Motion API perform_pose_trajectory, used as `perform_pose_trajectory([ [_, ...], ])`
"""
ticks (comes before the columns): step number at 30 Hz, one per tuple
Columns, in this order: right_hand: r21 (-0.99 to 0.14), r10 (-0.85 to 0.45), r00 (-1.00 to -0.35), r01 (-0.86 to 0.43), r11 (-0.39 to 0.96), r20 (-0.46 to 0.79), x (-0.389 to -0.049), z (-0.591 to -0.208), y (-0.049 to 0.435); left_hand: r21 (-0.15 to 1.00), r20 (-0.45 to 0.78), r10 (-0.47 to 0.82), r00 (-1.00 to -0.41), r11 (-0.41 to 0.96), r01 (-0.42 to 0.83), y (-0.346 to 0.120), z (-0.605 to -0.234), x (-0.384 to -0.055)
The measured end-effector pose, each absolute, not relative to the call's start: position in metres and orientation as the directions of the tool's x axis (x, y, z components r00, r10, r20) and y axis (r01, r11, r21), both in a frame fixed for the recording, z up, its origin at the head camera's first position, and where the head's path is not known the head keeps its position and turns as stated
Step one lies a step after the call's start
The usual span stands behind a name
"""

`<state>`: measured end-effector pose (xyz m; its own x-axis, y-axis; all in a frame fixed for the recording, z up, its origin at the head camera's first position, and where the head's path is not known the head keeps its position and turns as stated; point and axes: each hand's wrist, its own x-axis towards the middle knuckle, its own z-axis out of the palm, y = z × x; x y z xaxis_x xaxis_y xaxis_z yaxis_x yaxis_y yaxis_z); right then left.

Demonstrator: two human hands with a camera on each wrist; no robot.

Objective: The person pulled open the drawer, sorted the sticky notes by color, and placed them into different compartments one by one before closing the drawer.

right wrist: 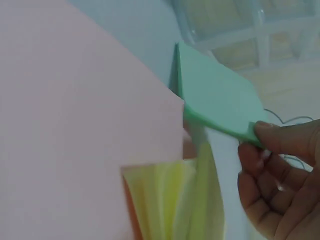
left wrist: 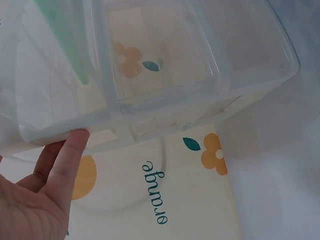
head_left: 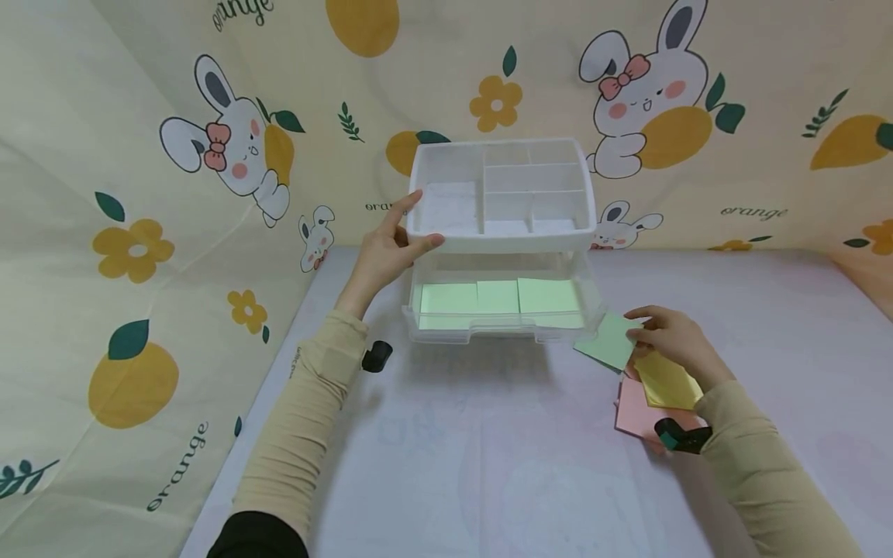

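Observation:
A clear plastic organiser (head_left: 502,239) stands at the back of the table, its top tray split into several compartments. Its lower drawer (head_left: 488,333) is pulled out and holds green note pads (head_left: 498,297) side by side. My left hand (head_left: 405,232) rests on the tray's front left corner, index finger straight along the side and thumb (left wrist: 75,145) against the rim (left wrist: 200,100). To the right of the drawer, my right hand (head_left: 645,329) pinches a green pad (head_left: 605,342) (right wrist: 215,100) by its edge. A yellow pad (head_left: 666,384) (right wrist: 170,200) lies on a pink pad (head_left: 631,415) (right wrist: 75,125) under that hand.
A cloth backdrop printed with rabbits and oranges (head_left: 649,101) closes off the back and left side. The white table (head_left: 488,465) stretches out in front of the organiser. A small camera sits on each wrist (head_left: 377,355) (head_left: 680,435).

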<state>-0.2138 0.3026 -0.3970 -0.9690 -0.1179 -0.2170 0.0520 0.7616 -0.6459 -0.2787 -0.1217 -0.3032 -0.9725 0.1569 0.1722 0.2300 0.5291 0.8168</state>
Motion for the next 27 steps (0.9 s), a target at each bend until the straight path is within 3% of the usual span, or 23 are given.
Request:
perform_pose_trajectory([
  [8,-0.697,0.007,-0.998,0.051,0.715,-0.065,-0.204,-0.384,0.316,0.814,0.174,0.153,-0.973,0.534,0.230,-0.122,-0.303,-0.278],
  [16,-0.813,0.132,-0.990,0.039,0.581,0.047,-0.198,-0.358,0.320,0.812,0.184,0.157,-0.970,0.532,0.241,-0.123,-0.304,-0.279],
  [22,-0.906,0.272,-0.935,-0.104,0.409,0.230,-0.196,-0.343,0.314,0.816,0.186,0.160,-0.969,0.525,0.243,-0.122,-0.304,-0.279],
  [27,-0.943,0.393,-0.858,-0.314,0.107,0.331,-0.198,-0.331,0.305,0.816,0.182,0.155,-0.971,0.528,0.237,-0.122,-0.304,-0.278],
])
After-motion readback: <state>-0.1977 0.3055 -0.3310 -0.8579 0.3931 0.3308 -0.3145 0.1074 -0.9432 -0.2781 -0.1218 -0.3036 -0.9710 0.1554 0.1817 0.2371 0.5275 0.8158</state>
